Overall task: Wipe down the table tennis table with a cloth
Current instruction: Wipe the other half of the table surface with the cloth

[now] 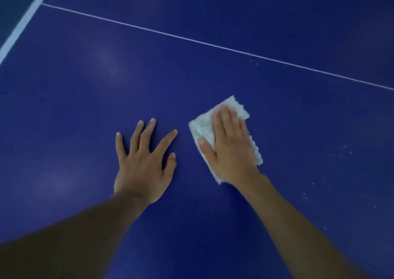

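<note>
Right hand (229,148), fingers straight, presses a folded white cloth (204,127) flat on the blue table (213,65), short of its thin centre line (213,45). Left hand (142,165) rests beside it, fingers spread, holding nothing.

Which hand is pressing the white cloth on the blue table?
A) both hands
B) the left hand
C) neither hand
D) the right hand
D: the right hand lies flat on the cloth, while the left hand rests spread on the bare table beside it.
</note>
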